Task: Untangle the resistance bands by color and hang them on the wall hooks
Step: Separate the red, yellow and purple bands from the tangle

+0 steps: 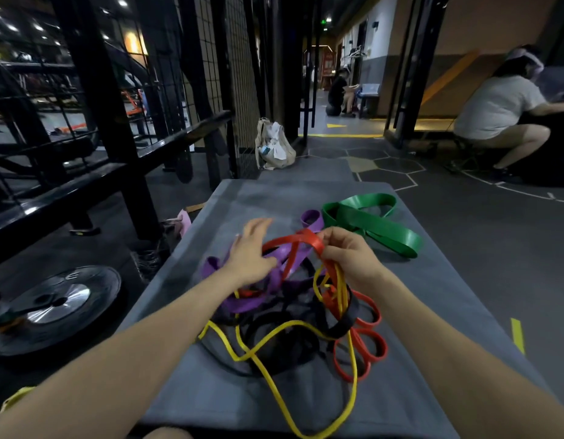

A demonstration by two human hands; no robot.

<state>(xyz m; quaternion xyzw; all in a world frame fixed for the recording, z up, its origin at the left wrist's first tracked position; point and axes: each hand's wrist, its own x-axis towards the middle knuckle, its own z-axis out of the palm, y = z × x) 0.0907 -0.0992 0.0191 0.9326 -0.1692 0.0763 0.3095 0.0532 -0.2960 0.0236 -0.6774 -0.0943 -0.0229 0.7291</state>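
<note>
A tangle of resistance bands lies on a grey mat (432, 280). My right hand (347, 251) grips a wide red band (293, 245) and lifts it, with yellow band (274, 384) strands and thin red strands hanging below the fist. My left hand (252, 248) hovers over the purple band (252, 299) with straight, spread fingers, blurred by motion. A black band (274, 340) lies under the pile. Thin red loops (369, 343) sit at the right of the tangle. The green band (372, 220) lies apart at the mat's far right.
A black weight plate (52, 305) lies on the floor at left beside a black steel rack (116, 128) and wire mesh wall (230, 74). A beige bag (275, 147) stands beyond the mat. One person sits at the right (502, 115), another crouches in the corridor (339, 93).
</note>
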